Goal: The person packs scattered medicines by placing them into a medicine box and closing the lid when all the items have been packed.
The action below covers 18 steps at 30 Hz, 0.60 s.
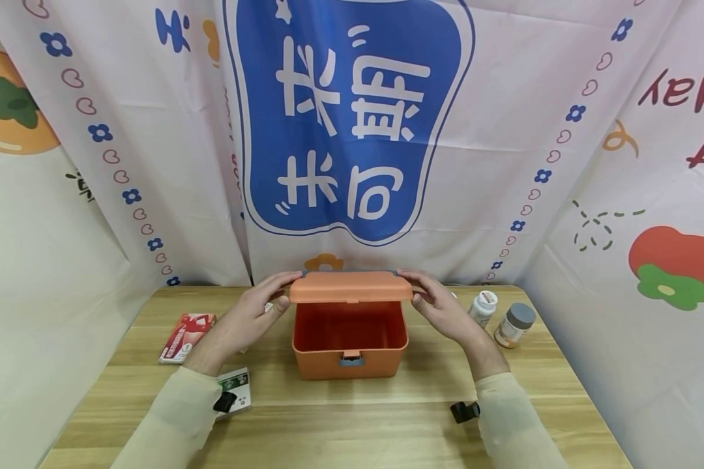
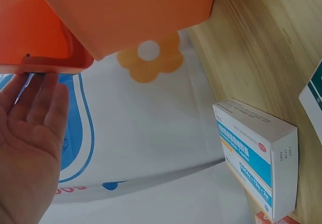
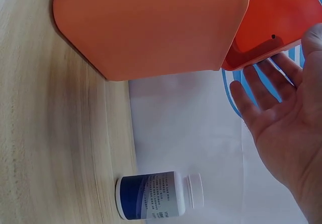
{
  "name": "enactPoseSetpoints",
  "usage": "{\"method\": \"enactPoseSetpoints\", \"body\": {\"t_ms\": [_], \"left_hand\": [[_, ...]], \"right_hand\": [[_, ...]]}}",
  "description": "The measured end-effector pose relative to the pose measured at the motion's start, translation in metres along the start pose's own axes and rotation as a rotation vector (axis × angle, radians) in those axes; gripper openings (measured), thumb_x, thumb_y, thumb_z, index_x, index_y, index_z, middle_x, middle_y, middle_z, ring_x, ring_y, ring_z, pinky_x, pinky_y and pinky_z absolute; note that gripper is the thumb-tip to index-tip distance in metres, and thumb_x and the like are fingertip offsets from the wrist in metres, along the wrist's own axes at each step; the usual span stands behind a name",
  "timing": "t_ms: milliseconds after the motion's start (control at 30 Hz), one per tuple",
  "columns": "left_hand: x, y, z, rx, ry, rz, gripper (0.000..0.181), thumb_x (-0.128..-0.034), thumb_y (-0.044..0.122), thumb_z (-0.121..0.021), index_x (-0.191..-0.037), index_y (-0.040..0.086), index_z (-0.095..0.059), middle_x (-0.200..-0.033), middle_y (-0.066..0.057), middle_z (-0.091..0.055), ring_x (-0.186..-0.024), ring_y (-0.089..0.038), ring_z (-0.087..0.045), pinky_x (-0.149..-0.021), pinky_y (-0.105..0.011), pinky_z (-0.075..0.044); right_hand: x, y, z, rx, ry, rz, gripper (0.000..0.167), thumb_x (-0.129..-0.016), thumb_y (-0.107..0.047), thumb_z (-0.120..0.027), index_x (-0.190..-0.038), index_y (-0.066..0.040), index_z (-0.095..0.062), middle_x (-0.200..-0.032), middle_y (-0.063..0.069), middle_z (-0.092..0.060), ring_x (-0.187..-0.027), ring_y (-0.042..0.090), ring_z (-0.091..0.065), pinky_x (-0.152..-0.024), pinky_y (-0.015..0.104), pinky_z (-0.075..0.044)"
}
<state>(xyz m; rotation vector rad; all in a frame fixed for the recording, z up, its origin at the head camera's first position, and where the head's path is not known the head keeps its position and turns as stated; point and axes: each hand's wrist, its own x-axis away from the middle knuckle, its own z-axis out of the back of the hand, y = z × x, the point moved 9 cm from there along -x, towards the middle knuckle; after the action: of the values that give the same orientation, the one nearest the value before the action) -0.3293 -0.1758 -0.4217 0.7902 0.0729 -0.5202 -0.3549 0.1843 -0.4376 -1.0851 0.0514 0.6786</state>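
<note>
An orange storage box (image 1: 349, 366) with a grey-blue front latch (image 1: 352, 361) stands in the middle of the table, its red inside showing. Its orange lid (image 1: 351, 287) is raised and tilted at the back. My left hand (image 1: 251, 318) touches the lid's left end with nearly straight fingers, thumb near the lower edge. At the opposite end, my right hand (image 1: 442, 316) likewise touches the lid, its fingers extended along the edge in the right wrist view. A white-and-blue medicine box (image 2: 256, 158) stands beside the storage box on the left, mostly hidden by my hand in the head view.
Left on the wooden table (image 1: 340, 436) lie a red-and-white box (image 1: 184, 339) and a green-and-white box (image 1: 240, 389), partly under my forearm. On the right stand a white bottle (image 1: 484, 307) and a grey-capped jar (image 1: 514, 326). A printed cloth (image 1: 498, 163) hangs behind the table.
</note>
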Motion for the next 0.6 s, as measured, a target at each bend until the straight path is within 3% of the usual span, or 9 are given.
{"method": "enactPoseSetpoints", "body": {"t_ms": [333,600], "left_hand": [[-0.001,0.009,0.006,-0.018,0.054,-0.034,0.049,-0.1245,0.039,-0.057,-0.169,0.019,-0.062,-0.171,-0.013,-0.065,-0.152,-0.042,-0.07,-0.125,-0.069,-0.059],[-0.003,0.012,0.011,-0.038,0.108,-0.044,0.043,-0.1247,0.038,-0.056,-0.16,0.018,-0.07,-0.157,-0.011,-0.074,-0.142,-0.037,-0.074,-0.121,-0.067,-0.063]], "right_hand": [[-0.003,-0.007,0.006,0.057,0.073,0.036,0.089,-0.111,-0.078,-0.052,-0.159,-0.004,-0.067,-0.163,0.022,-0.067,-0.147,0.008,-0.063,-0.112,0.024,-0.062],[-0.005,-0.01,0.011,0.094,0.131,0.043,0.095,-0.108,-0.083,-0.048,-0.15,-0.001,-0.071,-0.147,0.025,-0.074,-0.129,0.001,-0.066,-0.103,0.023,-0.062]]}}
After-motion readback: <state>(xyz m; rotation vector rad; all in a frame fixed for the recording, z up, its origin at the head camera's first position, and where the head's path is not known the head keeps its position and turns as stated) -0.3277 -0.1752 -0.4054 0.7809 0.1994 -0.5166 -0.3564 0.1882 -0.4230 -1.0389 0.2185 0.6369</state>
